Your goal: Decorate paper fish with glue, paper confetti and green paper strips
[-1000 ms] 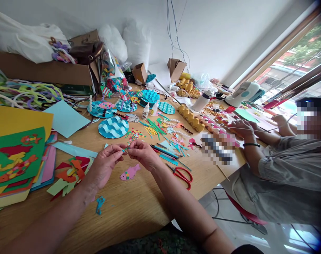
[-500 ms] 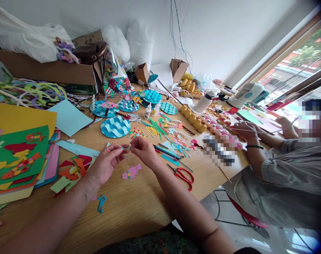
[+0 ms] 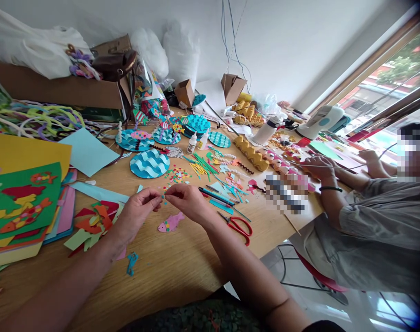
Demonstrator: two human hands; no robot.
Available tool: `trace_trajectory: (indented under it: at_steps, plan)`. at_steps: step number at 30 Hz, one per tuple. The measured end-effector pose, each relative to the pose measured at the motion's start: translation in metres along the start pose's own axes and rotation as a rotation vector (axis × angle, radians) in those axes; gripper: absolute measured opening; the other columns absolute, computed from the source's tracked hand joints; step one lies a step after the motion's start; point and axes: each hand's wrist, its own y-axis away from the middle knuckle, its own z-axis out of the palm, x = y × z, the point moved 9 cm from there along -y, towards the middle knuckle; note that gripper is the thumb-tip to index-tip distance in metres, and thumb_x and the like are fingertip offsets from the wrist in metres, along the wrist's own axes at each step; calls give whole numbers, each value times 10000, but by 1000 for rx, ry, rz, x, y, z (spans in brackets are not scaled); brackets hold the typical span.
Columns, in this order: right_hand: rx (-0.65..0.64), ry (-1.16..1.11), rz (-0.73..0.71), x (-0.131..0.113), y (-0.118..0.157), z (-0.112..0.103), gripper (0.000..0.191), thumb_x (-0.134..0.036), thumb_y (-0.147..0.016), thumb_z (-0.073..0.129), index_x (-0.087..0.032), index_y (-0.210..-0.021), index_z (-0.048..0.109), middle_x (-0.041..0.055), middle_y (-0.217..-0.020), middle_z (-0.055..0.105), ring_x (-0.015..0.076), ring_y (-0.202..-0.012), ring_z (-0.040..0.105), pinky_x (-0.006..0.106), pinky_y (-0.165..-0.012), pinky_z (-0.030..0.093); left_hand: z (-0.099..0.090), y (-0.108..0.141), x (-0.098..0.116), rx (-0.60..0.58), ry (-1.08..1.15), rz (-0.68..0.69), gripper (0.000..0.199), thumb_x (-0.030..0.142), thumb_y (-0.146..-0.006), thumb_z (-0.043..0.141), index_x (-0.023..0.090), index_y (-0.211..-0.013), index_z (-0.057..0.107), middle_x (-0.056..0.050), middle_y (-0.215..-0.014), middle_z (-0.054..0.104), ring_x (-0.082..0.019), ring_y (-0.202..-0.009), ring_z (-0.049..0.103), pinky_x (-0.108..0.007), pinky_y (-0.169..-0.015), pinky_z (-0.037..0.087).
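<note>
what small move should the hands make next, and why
Probably lower the tiny blue-green bit at the fingertips of the left hand and right hand onto the pink paper fish, just behind its coloured dots: the fish lies flat just below, its body bare toward the tail.

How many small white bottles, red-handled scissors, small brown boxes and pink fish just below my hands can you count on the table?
Small white bottles: 2
Red-handled scissors: 1
Small brown boxes: 2
Pink fish: 1
Total: 6
</note>
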Motion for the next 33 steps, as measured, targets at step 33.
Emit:
trace_trajectory:
  at_steps: [33]
  plan:
    - [-73,102,170,13,42,12,102,-124,-747,526,-160,-704,611,-26,-601,557,77,-549,452,192,-523,305,10,20,-6,-156,-437,108,76,278,-666,589,234,-676,650,7,-622,597,-164,-601,505,-244,-557,350]
